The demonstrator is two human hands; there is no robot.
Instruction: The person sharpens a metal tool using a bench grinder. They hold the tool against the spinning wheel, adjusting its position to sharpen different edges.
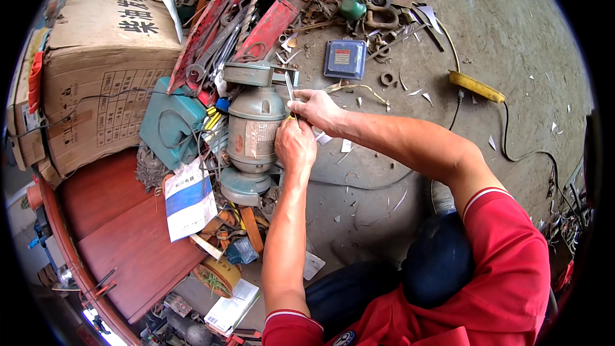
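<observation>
A thin metal strip (289, 86), gripped by the fingers of the right hand (318, 110), sits beside the far end of the grey-green grinder (253, 141); the left hand's (296, 144) fingers curl just below, their exact hold unclear. A blue box (344, 59) lies nearby.

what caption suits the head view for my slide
Left hand and right hand meet at a thin strip beside a grinder.

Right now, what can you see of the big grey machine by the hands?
The grey machine has a rounded body with a worn label, and greenish covers at its near and far ends. It looks like dusty painted metal. It sits right of the turquoise case, beside the left hand and right hand; I can't tell whether either touches it.
</observation>
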